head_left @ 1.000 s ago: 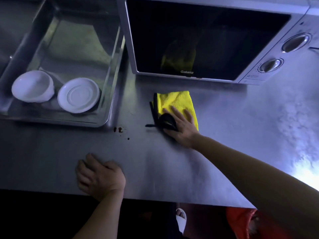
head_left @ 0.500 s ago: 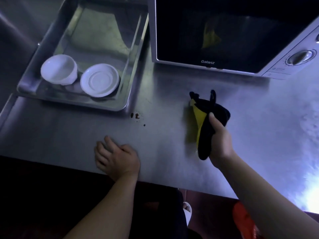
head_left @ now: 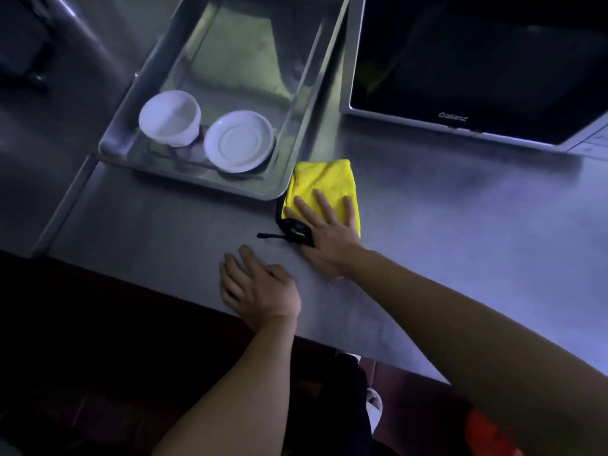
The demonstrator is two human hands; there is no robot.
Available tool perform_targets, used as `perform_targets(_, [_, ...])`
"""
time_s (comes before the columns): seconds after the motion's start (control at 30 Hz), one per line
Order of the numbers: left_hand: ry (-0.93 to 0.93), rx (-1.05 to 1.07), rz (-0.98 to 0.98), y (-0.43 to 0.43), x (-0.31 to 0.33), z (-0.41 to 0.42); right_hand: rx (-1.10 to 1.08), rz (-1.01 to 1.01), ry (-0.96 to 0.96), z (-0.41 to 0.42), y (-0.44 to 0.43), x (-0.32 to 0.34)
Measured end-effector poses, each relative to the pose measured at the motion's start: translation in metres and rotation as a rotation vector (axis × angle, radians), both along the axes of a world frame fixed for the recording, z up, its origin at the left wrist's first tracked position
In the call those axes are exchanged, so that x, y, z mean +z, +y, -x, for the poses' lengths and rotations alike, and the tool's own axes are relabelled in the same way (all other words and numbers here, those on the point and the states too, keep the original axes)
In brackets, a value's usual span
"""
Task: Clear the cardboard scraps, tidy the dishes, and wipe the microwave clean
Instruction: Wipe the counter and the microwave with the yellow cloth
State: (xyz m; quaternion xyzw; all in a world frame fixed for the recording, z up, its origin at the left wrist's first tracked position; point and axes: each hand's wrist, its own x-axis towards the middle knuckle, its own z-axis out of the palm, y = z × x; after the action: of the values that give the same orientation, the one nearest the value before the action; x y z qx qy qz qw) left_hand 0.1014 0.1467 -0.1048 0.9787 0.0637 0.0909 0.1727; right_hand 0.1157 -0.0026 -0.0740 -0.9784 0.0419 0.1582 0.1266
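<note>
A folded yellow cloth with a black edge and loop lies flat on the steel counter, against the tray's near right corner. My right hand presses on it with straight, spread fingers. My left hand rests palm down on the counter near the front edge, holding nothing. A white bowl and a white plate sit in the steel tray. The microwave, door closed, stands at the back right.
The counter's front edge runs diagonally below my left hand, with dark floor beyond it. An orange object shows under the counter at the lower right. A steel surface lies left of the tray.
My right hand held the cloth bunched up above the counter half a second ago; now the cloth lies flat beside the tray under my open palm. The dark crumbs by the tray are no longer visible.
</note>
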Motion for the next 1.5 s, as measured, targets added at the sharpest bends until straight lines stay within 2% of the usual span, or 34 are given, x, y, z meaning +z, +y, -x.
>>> perform_targets(0.17, [0.036,0.004,0.022,0.000,0.005,0.001,0.121,0.057,-0.002,0.036,-0.004,0.007])
perform_targets(0.33, [0.065,0.004,0.017,0.001,0.006,0.001,0.183,0.058,0.110,0.131,-0.019,0.017])
perform_targets(0.4, [0.079,0.002,0.017,0.001,0.005,0.002,0.178,-0.033,0.125,0.162,-0.028,0.025])
perform_targets(0.5, [0.085,-0.004,0.010,0.001,0.005,0.002,-0.055,-0.290,-0.023,0.176,-0.029,0.036])
perform_targets(0.57, [0.084,-0.008,0.000,0.000,0.005,0.001,-0.186,-0.241,-0.113,0.165,-0.019,0.033])
perform_targets(0.7, [0.100,-0.002,-0.005,0.001,0.005,0.002,-0.220,0.047,0.005,0.115,0.011,0.005])
perform_targets(0.8, [0.098,-0.018,-0.026,0.004,0.002,0.002,-0.258,0.064,-0.063,0.063,0.016,-0.009])
perform_targets(0.93, [0.090,-0.027,-0.006,0.005,0.002,0.003,-0.131,0.102,-0.087,0.005,0.015,-0.011])
perform_targets(1.13, [0.057,-0.023,0.074,0.006,0.003,0.005,0.057,0.133,-0.126,0.005,0.025,-0.012])
perform_targets(1.27, [0.048,-0.009,0.278,0.011,0.010,0.007,0.190,0.126,-0.154,0.024,0.043,-0.013])
perform_targets(1.4, [0.044,0.011,0.673,0.021,0.025,0.008,0.287,0.130,-0.160,0.068,0.042,-0.012])
perform_targets(1.5, [0.116,0.066,0.971,0.034,0.035,0.009,0.335,0.149,-0.157,0.124,0.033,-0.010])
